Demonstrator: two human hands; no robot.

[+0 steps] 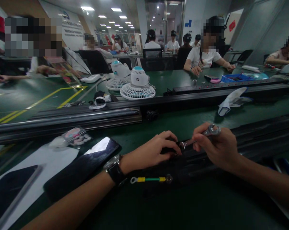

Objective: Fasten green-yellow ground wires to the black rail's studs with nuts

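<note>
Fingers of the right hand [219, 148] were curled tight around a small metal wrench [199, 137], a slim, shiny silver tool with an open ring-like head poking out above the knuckles and its other end angled down and to the left. That lower end met a dark part [169, 150] on the green bench [182, 124], right where the left hand [150, 152] was pressed down; the left fingers were bent and closed over the part, though what exactly they pinched was too dark to tell. A black watch [114, 171] sat on the left wrist. Just below the hands lay a short green-and-yellow wire [151, 179] with a ring terminal at each end, loose on the bench. A dark phone [83, 167] rested to the left beside white paper [50, 163]. Farther off, past a long black rail [91, 116], stood two white desk fans [137, 83], a white glove [230, 100], and several seated people at work.
</note>
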